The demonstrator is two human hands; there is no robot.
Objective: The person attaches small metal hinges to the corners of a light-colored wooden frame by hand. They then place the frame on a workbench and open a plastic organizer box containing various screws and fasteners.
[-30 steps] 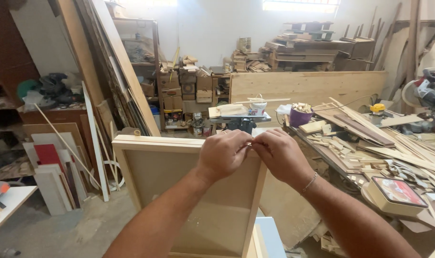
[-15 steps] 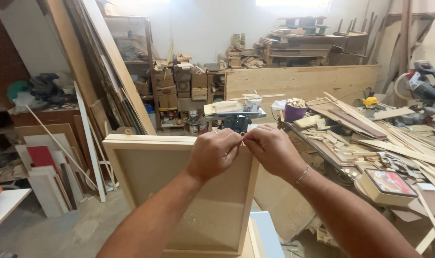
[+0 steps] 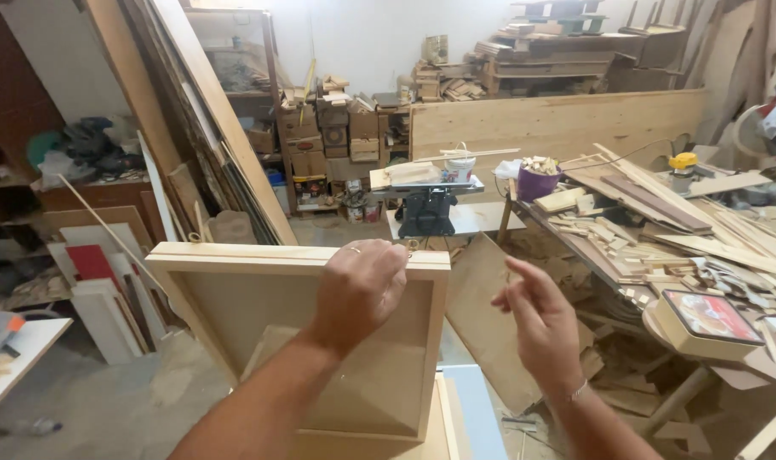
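Observation:
A pale wooden box frame (image 3: pixel 235 281) stands on edge before me, its open side facing me. My left hand (image 3: pixel 358 288) rests closed on the frame's top edge near the right corner, pinching a small metal screw hook (image 3: pixel 412 247) there. Another small metal fitting (image 3: pixel 194 238) sits on the top edge near the left corner. My right hand (image 3: pixel 537 319) hovers to the right of the frame, away from it, fingers loosely apart and holding nothing.
A cluttered workbench (image 3: pixel 661 247) with wood strips and offcuts runs along the right, with a flat tin box (image 3: pixel 703 322) near its front. Boards lean against the left wall (image 3: pixel 192 111). A small bench machine (image 3: pixel 428 204) stands behind the frame, and a plywood sheet (image 3: pixel 482 315) leans beneath.
My right hand has let go of the frame's top edge and pulled away to the right. My left hand stays on the fitting at the corner.

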